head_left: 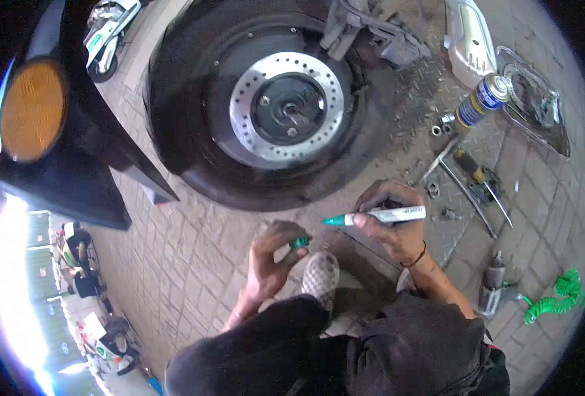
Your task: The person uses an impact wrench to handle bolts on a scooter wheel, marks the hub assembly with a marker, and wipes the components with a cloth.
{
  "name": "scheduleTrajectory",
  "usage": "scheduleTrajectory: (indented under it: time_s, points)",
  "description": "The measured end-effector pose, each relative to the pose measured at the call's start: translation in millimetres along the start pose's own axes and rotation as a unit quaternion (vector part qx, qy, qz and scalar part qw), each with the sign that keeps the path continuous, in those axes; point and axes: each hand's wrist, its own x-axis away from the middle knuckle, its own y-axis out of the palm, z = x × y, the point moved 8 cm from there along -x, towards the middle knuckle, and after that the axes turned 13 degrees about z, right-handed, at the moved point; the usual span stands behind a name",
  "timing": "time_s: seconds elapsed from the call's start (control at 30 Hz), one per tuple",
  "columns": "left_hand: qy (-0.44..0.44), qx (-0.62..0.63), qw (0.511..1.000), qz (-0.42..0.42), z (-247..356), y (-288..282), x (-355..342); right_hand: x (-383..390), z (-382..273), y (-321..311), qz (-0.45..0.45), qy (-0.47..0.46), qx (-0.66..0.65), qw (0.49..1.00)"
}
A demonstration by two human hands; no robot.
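Observation:
My right hand (393, 221) grips a white paint marker (403, 214) whose bare green nose points left. Pinched between the thumb and fingers of my left hand (274, 254) is a small green marker cap (299, 243), apart from the marker. Both hands are in front of my knees, just on the near side of a scooter wheel lying flat. Its black tyre (193, 162) surrounds a silver brake disc (244, 109) with drilled holes, and a hub with an axle end shows at the centre.
Right of the wheel are a blue-yellow spray can (482, 100), wrenches (463, 188), nuts (436, 131) and a metal plate. An air impact wrench (492, 287) with a green coiled hose (549, 305) lies lower right. An orange reflector (33, 110) on black bodywork hangs upper left. Parked scooters (111, 350) stand lower left.

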Motion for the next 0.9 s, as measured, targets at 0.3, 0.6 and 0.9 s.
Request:
scheduleTrajectory:
  time_s: [0.3,0.6,0.9]
  points:
    - [0.206,-0.039,0.977,-0.05,83.8,55.4,-26.4,19.5,-52.8,-58.2,0.052,-0.093,0.097,0.99]
    - [0.308,-0.054,0.948,-0.058,110.5,69.2,-8.7,42.5,-64.7,-55.9,0.029,-0.108,0.13,0.985]
    - [0.317,-0.083,0.942,0.074,101.1,70.6,-0.2,57.9,-11.5,-47.8,0.28,0.105,-0.002,0.954]
